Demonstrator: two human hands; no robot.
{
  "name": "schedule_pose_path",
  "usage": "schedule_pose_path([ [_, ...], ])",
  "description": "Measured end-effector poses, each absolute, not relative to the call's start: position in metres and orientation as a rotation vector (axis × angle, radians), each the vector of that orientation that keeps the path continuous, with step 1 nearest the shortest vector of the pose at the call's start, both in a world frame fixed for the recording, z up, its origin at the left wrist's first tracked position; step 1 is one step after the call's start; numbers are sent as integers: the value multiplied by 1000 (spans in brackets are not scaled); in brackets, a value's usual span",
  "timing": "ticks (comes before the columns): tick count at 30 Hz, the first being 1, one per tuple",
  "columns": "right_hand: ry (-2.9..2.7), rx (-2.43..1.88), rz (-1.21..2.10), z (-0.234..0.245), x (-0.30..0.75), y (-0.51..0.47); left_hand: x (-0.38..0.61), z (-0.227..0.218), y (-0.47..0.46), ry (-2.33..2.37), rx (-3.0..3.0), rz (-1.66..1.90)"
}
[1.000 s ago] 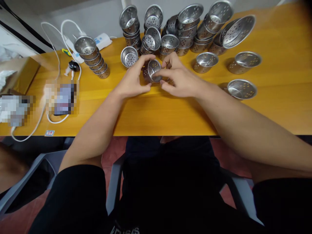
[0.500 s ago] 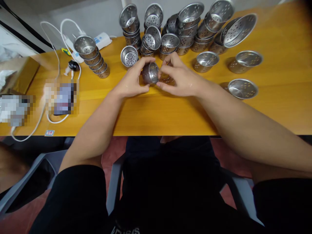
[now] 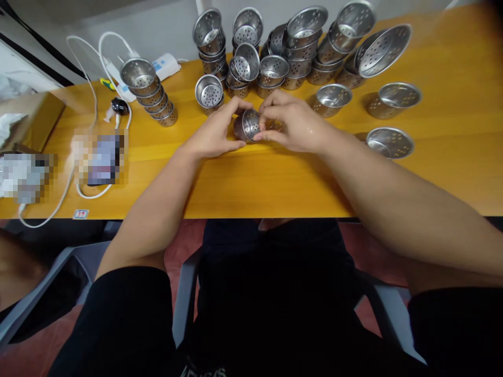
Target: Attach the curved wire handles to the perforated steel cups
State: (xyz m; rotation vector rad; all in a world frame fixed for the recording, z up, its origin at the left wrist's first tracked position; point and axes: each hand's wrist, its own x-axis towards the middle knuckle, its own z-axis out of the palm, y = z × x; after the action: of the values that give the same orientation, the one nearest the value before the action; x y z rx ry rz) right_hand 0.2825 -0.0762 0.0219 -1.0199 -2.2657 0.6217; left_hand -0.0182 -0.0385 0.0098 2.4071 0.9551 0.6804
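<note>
Both hands meet over the middle of a yellow wooden table (image 3: 255, 183). My left hand (image 3: 214, 133) curls its fingers round a small perforated steel strainer cup (image 3: 247, 125), tipped on its side with the holed bottom toward me. My right hand (image 3: 293, 123) pinches at the cup's right rim with thumb and forefinger; what the pinch grips is too small to make out. The cup sits just above the tabletop.
Stacks of the same steel cups (image 3: 275, 47) crowd the back of the table. A leaning stack (image 3: 151, 91) stands at the left, single cups (image 3: 393, 99) lie at the right. White cables and a power strip (image 3: 118, 68) are at the back left. Chair arms (image 3: 184, 293) flank my lap.
The cup has been turned in my hands, first showing its open mouth, now its holed bottom. My right hand's fingers have closed in tighter on the rim.
</note>
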Motion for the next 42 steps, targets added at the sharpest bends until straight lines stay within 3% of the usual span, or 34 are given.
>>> schedule_pose_path([
  [19, -2187, -1103, 553, 13, 276, -75, -18, 8, -38, 965, 2389, 711],
  [26, -2169, -813, 720, 20, 278, -77, -29, 2, -29, 993, 2444, 688],
  [36, -2227, -1186, 547, -2, 312, -49, -42, -1, -16, 1174, 2447, 706],
  [42, -2284, -1257, 422, -18, 316, -37, -52, 11, -10, 1277, 2392, 1173],
])
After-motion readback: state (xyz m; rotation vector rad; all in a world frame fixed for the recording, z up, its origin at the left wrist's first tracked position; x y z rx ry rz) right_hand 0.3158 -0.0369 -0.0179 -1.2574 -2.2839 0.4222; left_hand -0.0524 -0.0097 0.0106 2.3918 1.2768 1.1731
